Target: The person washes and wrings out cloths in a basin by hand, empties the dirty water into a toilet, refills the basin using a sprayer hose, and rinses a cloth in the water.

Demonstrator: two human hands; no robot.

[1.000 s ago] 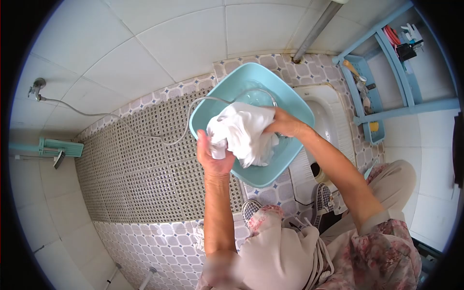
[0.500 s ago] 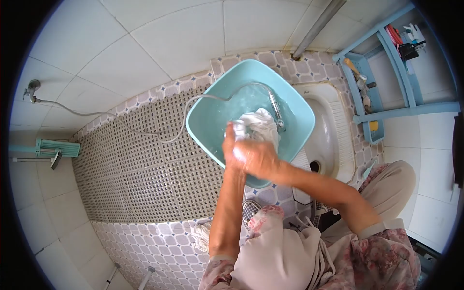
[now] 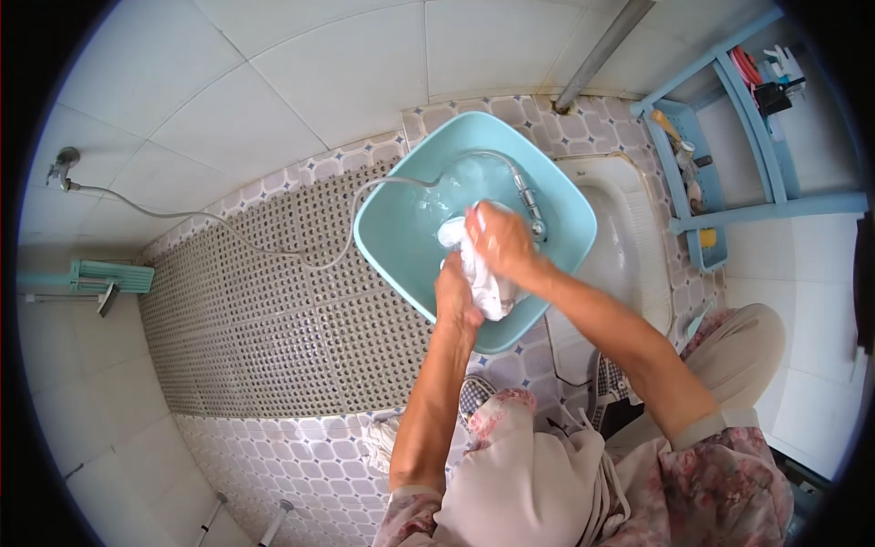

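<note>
A light-blue plastic basin [image 3: 392, 260] holds water and a wet white cloth [image 3: 483, 283]. My left hand [image 3: 456, 294] grips the cloth's near left side, over the lower part of the basin. Farther up and to the right, my right hand [image 3: 499, 239] is closed on the cloth's upper part, its fingers partly hidden in the folds. Beside my right hand, a metal shower head [image 3: 531, 211] lies in the basin against the right inner wall, its hose curving over the left rim.
A squat toilet [image 3: 629, 246] is right of the basin. Perforated mats [image 3: 273, 319] cover the floor at left. A blue shelf [image 3: 729, 219] stands at the right wall. Another white cloth [image 3: 381, 445] lies on the tiles near my left forearm. A wall tap [image 3: 64, 169] feeds the hose.
My hands, pressed together before, are now apart along the cloth. My right hand has moved up and right, my left slightly down. More of the cloth shows between them.
</note>
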